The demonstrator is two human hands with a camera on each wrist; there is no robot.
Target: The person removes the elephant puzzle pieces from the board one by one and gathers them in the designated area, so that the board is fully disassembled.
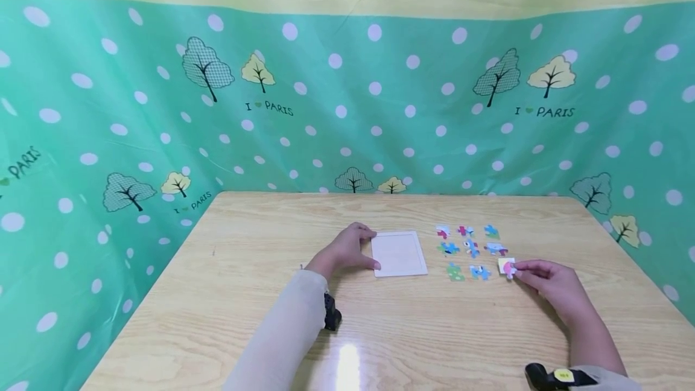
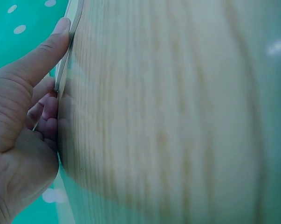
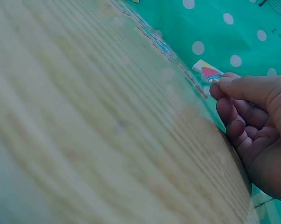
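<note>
A square white puzzle frame [image 1: 399,254] lies on the wooden table, its inside bare. My left hand [image 1: 347,250] grips it along the left side, thumb at the near corner and fingertips at the far one. In the left wrist view that thumb [image 2: 47,49] presses against the frame's thin edge [image 2: 68,51]. My right hand [image 1: 554,285] pinches a puzzle piece [image 1: 507,267] with yellow, white and pink on it between thumb and forefinger. The right wrist view shows this piece [image 3: 208,71] tilted up, its other fingers curled below.
Several loose puzzle pieces [image 1: 471,248] lie in rough rows between the frame and my right hand. Among them is a green piece [image 1: 455,271] in the near row. A green dotted curtain [image 1: 374,107] hangs behind the table's far edge [image 1: 396,195].
</note>
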